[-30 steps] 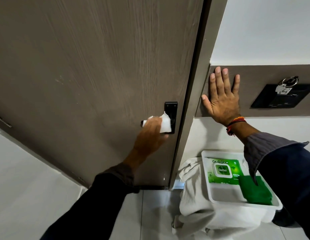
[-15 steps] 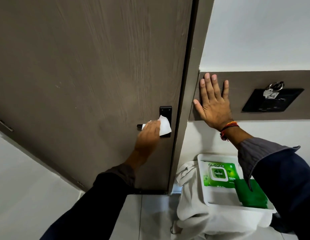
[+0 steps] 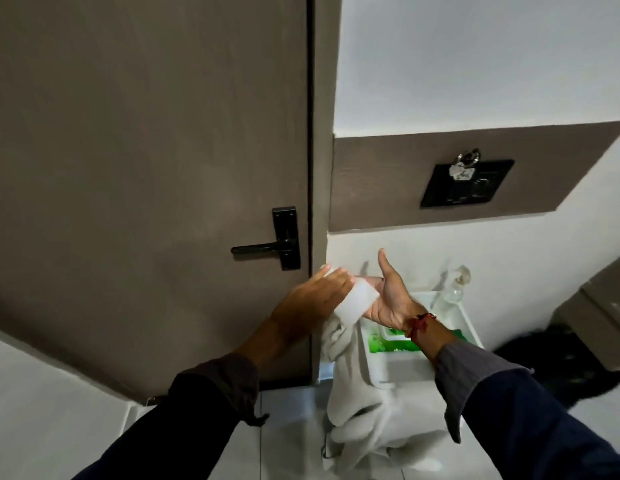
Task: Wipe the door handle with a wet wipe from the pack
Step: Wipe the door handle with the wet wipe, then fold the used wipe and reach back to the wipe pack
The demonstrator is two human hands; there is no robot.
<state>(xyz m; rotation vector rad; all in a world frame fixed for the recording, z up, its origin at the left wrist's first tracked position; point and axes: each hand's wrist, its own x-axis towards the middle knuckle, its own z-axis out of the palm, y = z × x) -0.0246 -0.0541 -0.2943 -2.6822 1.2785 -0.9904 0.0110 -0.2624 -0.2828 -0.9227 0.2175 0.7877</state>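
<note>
Limp, damp wet wipe (image 3: 356, 300) pressed between left hand (image 3: 312, 296) fingers and open right hand (image 3: 388, 299) palm — best pinched at an edge.

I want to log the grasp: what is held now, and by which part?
The white wet wipe is held between both hands: the left hand lies over its left side, the open right hand supports its right side. Nothing touches the door handle.

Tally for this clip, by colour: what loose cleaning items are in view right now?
White: 3 - wipe between the hands, cloth, tray
Green: 1 - wipe pack
Clear: 1 - bottle
Total: 5
</note>
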